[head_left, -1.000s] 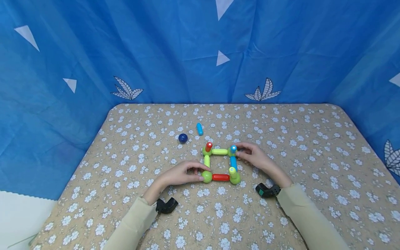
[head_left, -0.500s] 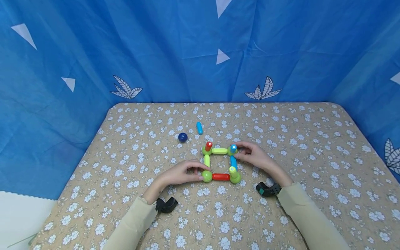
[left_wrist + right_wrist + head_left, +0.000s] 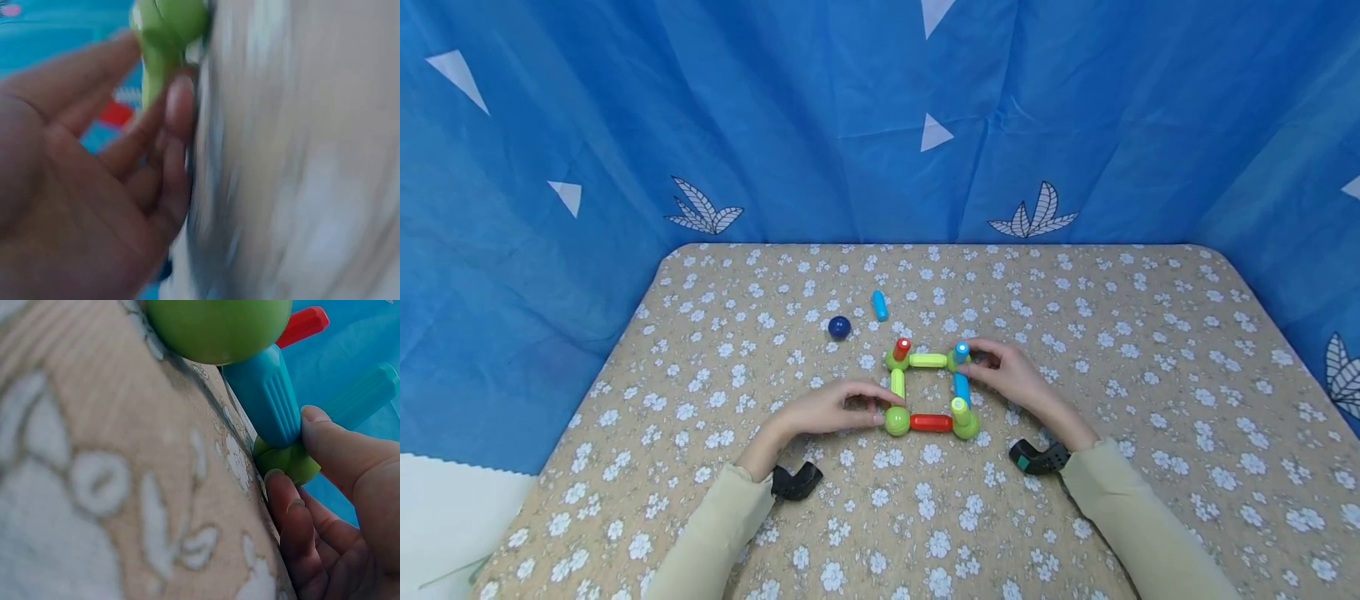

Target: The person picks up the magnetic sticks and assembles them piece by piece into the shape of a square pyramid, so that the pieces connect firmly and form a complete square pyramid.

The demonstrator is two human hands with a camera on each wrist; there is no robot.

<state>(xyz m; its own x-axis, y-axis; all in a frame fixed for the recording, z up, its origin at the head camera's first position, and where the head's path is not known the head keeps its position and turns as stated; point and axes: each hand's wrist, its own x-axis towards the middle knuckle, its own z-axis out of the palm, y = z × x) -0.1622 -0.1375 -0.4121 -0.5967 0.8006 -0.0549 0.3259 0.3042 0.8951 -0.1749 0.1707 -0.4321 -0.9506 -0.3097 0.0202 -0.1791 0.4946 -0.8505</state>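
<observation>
Balls and rods, resembling magnetic building pieces, form a square on the table in the head view. Green balls sit at its corners; lime, red (image 3: 930, 423) and blue (image 3: 961, 388) rods join them. Upright rods stand on three corners: red (image 3: 902, 349), blue (image 3: 962, 351) and lime (image 3: 959, 410). My left hand (image 3: 831, 408) is at the near-left green ball (image 3: 897, 422), index finger over it, thumb tip beside it; the left wrist view is blurred. My right hand (image 3: 1007, 375) holds the far-right green ball (image 3: 290, 464) between thumb and fingers, its thumb against the blue rod.
Behind the square lie a dark blue ball (image 3: 839, 327) and a loose blue rod (image 3: 880, 306). A flowered cloth covers the table (image 3: 1150, 375). Blue curtains (image 3: 850, 125) hang behind and at the sides. Black wrist cameras (image 3: 797, 482) jut from both sleeves.
My left hand has drawn slightly left, its thumb easing off the near-left ball. The right thumb has slid a little leftward across the far-right ball. The square looks the same.
</observation>
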